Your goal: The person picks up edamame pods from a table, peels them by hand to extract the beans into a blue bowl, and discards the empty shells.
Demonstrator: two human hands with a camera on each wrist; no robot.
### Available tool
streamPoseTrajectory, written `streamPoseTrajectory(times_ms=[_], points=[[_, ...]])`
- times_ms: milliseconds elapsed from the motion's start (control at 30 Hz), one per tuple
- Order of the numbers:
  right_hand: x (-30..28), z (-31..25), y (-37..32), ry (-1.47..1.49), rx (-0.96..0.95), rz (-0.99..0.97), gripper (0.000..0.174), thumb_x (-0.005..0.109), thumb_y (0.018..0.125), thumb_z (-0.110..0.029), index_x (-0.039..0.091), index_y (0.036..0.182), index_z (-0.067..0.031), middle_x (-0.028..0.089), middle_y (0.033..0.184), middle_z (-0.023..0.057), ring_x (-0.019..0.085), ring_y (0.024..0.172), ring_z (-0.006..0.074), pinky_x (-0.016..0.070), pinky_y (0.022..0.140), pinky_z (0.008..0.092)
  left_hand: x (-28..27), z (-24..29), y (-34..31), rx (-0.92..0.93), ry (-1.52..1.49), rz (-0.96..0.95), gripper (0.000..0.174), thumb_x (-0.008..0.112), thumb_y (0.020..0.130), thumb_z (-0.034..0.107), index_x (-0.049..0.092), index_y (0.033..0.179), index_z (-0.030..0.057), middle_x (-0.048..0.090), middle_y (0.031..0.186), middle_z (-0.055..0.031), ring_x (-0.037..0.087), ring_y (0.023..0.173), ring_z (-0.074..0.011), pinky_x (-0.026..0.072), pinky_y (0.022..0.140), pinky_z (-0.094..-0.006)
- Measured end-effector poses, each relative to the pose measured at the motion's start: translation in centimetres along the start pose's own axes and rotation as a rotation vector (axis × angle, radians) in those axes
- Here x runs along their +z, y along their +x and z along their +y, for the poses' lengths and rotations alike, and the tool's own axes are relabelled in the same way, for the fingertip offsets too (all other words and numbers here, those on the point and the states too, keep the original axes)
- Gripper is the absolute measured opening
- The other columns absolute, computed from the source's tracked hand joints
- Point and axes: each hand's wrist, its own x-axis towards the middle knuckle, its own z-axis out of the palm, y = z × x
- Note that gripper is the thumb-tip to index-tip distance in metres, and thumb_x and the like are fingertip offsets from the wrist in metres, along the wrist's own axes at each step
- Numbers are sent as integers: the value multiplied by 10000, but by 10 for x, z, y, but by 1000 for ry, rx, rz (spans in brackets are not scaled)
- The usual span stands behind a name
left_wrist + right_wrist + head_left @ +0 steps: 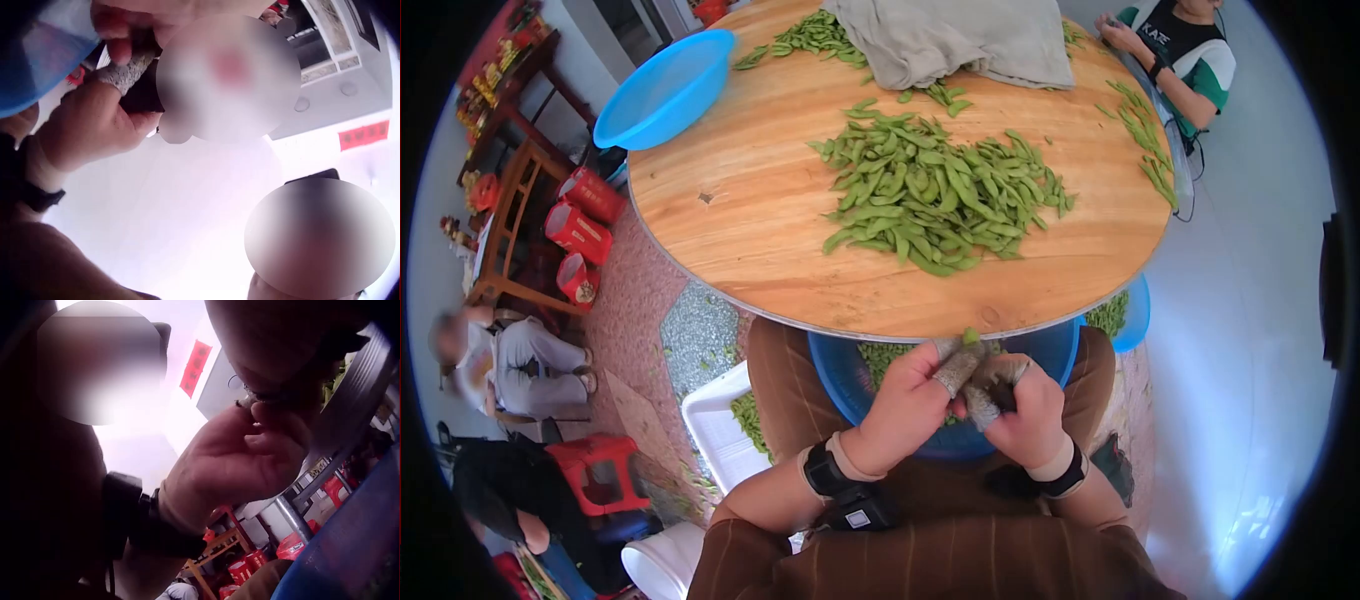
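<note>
Over the blue basin point(830, 385), at the table's near edge, both hands meet with curled fingers wrapped in grey coverings. My left hand point(905, 405) pinches a green pod point(971, 336), whose tip shows above the fingers. The right hand point(1032, 415) closes on the same spot from the other side; the fingers hide most of the pod. In the left wrist view the right hand point(94, 122) reaches toward the left one point(187, 19). The right wrist view shows the left hand point(237, 456) with bent fingers, close below the dark right hand point(275, 344).
Green pods point(940, 190) lie heaped on the round wooden table point(750, 230), with a grey cloth point(960, 40) and a blue bowl point(670, 90) behind. A white tray point(720, 425) stands left of the knees, another blue basin point(1138, 315) at right. People sit around.
</note>
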Motion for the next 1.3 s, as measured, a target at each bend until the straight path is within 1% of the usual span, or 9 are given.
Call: streamPoseTrajectory(times_ms=[133,500,700,767,833,900,933,1067,1300], points=[[-22,-6,5,407,439,-212,424,671,736,-55,520,1129,-5,652,881,148,664,784,313,510,662,316,-15,-10,-7,280,370,62,225,455,900,-26,597,1065,29,622,889,4,527,709,-61,428,621,-201],[-29,5,6,528,407,-364,470,592,745,-3,538,1211,-19,657,867,144,668,858,304,508,744,332,-16,-8,-8,388,757,-25,296,441,838,-69,603,1073,10,637,878,-20,573,805,-103,468,751,-248],[-27,18,5,668,381,-435,449,548,840,7,511,1285,-36,642,827,41,628,749,131,504,709,276,-23,-13,-7,591,1158,57,219,478,853,-33,612,1020,10,616,829,-33,582,737,-154,476,688,-279],[-27,18,6,962,696,-519,426,534,879,-10,507,1303,-45,614,805,13,565,684,100,491,664,264,-23,-14,-9,683,1303,64,181,480,875,-17,614,994,8,608,808,-38,577,695,-165,473,650,-281],[-24,19,1,1132,788,-510,417,543,884,-29,512,1299,-47,599,787,9,551,660,103,483,634,272,-20,-11,-12,111,552,2,94,499,909,53,583,923,12,539,677,-39,525,578,-176,434,544,-316],[-14,22,-10,1300,880,-498,408,552,888,-48,518,1295,-49,585,769,4,538,636,106,475,605,280,-31,-17,-9,-84,23,-131,120,489,937,108,576,931,25,506,654,-28,481,558,-147,393,517,-285],[-2,26,-18,982,574,-410,407,567,886,-67,522,1291,-51,575,749,18,533,620,114,471,587,292,-37,-22,-7,-273,-510,-256,156,479,965,163,569,940,37,473,632,-17,437,538,-118,352,490,-254],[2,41,-24,83,-52,-346,395,608,866,-99,550,1254,-51,593,752,95,575,644,134,482,605,289,-46,-35,1,-377,-654,-202,208,487,968,235,540,997,35,507,629,-73,406,507,-124,306,472,-248],[-1,37,-24,369,415,-315,312,663,837,-114,608,1135,-41,631,820,128,603,703,128,486,675,251,-51,-44,4,-359,-193,-69,195,501,959,230,544,927,43,499,613,-66,395,488,-137,294,452,-260]])
